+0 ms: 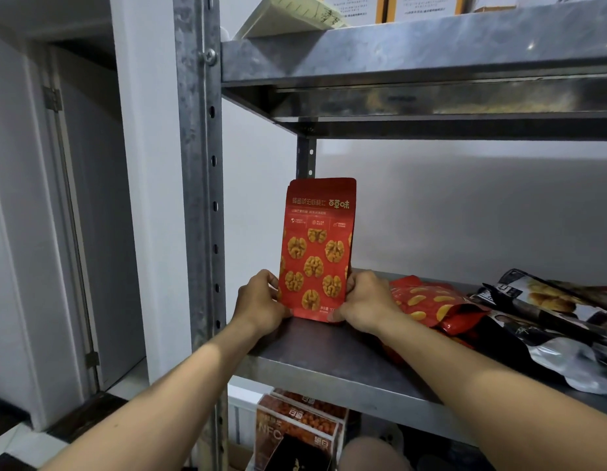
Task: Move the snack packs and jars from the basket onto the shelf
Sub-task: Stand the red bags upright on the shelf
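A red walnut snack pack (316, 246) stands upright at the left end of the metal shelf (329, 362). My left hand (259, 302) grips its lower left edge and my right hand (365, 300) grips its lower right corner. Its bottom rests on the shelf surface. To the right lies a flat red snack pack (431, 302) with yellow pieces printed on it. Further right lie black and silver snack packs (550, 321). The basket is out of view, and I see no jars.
A galvanised upright post (202, 198) stands just left of my hands. The shelf above (414, 59) carries boxes and a pale bag. Below the shelf stand brown cartons (295, 430). A white wall and door frame are at the left.
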Motion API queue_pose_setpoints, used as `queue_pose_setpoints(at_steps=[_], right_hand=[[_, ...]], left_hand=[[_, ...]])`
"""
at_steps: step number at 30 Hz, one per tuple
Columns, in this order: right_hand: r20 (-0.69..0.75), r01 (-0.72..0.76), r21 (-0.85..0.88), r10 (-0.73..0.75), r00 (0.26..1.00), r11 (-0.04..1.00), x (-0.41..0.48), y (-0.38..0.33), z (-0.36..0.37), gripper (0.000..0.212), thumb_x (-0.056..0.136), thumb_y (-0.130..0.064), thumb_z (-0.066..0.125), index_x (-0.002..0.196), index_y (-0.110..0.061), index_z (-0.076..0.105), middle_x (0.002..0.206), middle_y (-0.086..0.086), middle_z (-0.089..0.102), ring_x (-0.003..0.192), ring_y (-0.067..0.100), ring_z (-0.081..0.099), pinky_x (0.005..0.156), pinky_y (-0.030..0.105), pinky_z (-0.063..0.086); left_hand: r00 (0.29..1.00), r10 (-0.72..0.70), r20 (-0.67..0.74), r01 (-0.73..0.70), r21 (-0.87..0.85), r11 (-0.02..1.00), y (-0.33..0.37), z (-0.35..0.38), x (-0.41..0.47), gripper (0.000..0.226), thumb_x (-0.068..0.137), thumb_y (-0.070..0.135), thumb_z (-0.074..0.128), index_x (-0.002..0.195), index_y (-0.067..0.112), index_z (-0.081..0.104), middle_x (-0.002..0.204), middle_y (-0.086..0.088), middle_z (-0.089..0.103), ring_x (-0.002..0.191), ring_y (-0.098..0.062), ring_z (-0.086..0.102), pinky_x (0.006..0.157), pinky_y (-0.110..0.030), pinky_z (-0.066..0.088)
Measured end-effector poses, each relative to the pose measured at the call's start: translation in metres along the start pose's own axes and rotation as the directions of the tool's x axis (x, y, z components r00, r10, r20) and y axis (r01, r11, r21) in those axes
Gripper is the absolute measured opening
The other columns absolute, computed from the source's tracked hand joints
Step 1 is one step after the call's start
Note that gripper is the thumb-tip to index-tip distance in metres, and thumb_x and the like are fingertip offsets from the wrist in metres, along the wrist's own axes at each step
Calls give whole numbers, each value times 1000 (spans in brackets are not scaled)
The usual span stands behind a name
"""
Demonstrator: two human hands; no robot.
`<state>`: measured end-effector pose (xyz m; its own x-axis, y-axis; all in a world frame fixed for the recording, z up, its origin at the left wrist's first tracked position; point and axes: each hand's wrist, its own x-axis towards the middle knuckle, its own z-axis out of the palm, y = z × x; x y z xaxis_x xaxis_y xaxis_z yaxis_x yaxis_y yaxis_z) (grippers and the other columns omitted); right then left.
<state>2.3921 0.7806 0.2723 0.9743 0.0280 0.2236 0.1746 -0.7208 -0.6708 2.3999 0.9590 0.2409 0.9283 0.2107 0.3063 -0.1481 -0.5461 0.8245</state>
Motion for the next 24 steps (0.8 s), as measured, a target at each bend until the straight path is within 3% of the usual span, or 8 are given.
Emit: queue_pose_setpoints(at_steps=[4, 7, 9, 12, 18, 21, 24], right_hand=[[-51, -56, 188, 67, 997, 981, -2, -4, -11, 40, 64, -15, 90, 69, -20, 51, 80, -4, 63, 75, 13, 60, 56, 21, 43], [-58, -73, 268, 92, 994, 961, -4, -3, -20, 44, 72, -14, 86, 67, -23, 43, 70, -11, 48, 67, 6, 48, 65, 21, 41], [-59, -75, 235, 91, 994, 969, -4, -2, -22, 44, 72, -17, 86, 70, -22, 42, 71, -11, 44, 77, 10, 48, 72, 24, 40], [-87, -71, 155, 85, 993, 985, -4, -1, -22, 45, 71, -21, 87, 90, -18, 46, 84, -5, 47, 85, 13, 47, 73, 25, 40], [-144, -55, -16, 52, 988, 998, -2, 5, -29, 55, 68, -32, 88, 104, -14, 51, 106, 5, 59, 92, 20, 54, 64, 26, 44], [-191, -51, -61, 38, 981, 997, 0, 8, -43, 64, 69, -34, 86, 120, -9, 56, 119, 10, 61, 110, 26, 58, 84, 30, 49], [-241, -71, -69, 52, 969, 995, -1, 14, -62, 63, 71, -34, 85, 122, -9, 58, 121, 12, 62, 111, 28, 59, 92, 33, 50]], left_hand=[[1000, -3, 13, 3, -34, 999, 4, 0, -4, 52, 64, 15, 87, 105, 16, 56, 95, 0, 65, 81, -14, 63, 60, -21, 47], [1000, -21, -4, 21, -59, 998, 8, 2, -4, 50, 71, 22, 84, 111, 16, 55, 101, -2, 65, 84, -17, 64, 64, -24, 50], [999, -39, -17, 38, -63, 997, 10, 4, -2, 50, 74, 25, 80, 115, 16, 54, 104, -4, 66, 87, -22, 66, 75, -33, 55], [997, -52, -51, 51, -17, 999, 14, 6, 0, 51, 79, 30, 74, 122, 13, 53, 111, -6, 66, 98, -26, 63, 86, -38, 53], [997, -33, -76, 36, 39, 999, 21, 8, 4, 49, 82, 30, 70, 124, 12, 51, 117, -9, 64, 106, -27, 60, 90, -40, 51], [973, 102, -206, -50, 240, 969, 30, 7, 1, 48, 86, 34, 65, 126, 13, 49, 125, -10, 55, 120, -28, 47, 94, -41, 47], [888, 336, -314, -196, 403, 894, 51, 10, -8, 40, 88, 34, 60, 121, 13, 53, 123, -10, 53, 120, -27, 42, 94, -41, 44]])
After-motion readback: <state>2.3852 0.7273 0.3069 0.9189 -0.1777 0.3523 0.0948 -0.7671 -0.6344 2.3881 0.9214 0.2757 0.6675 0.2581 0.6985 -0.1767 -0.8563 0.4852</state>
